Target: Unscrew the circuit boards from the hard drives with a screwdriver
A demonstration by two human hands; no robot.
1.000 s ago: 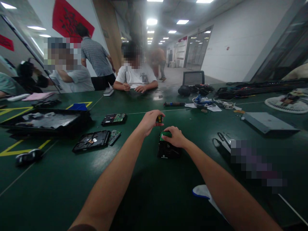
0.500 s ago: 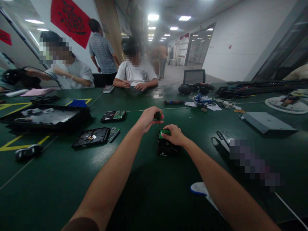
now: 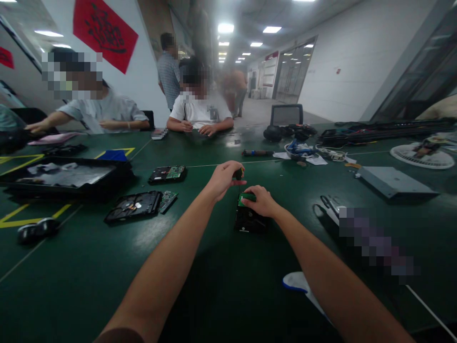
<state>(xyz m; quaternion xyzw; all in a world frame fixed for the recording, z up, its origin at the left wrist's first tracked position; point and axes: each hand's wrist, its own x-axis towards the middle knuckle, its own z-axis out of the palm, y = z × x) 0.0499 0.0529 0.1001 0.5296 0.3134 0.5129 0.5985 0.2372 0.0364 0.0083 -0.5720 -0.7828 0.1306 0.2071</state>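
Note:
My left hand (image 3: 225,180) is closed round the dark handle of a screwdriver (image 3: 238,175). Its thin shaft points down at the far end of a black hard drive (image 3: 250,221); whether the tip touches cannot be made out. The drive lies on the green table with a green circuit board (image 3: 245,196) at its far end. My right hand (image 3: 263,201) grips the drive from the right, thumb resting on the board. Left of my left hand are another hard drive (image 3: 167,174), a drive with a bare dark casing (image 3: 134,206) and a loose circuit board (image 3: 167,201).
A black tray (image 3: 123,172) stands at the left, with a black mouse-like object (image 3: 38,230) nearer. To the right lie a grey metal box (image 3: 396,181), a white fan grille (image 3: 421,159) and a white glove-like item (image 3: 296,280). Two people sit across the table (image 3: 214,295).
My left hand with the screwdriver has shifted slightly right and turned a little. My right hand stays on the hard drive. The seated person at left has lowered a hand; a walker has moved right.

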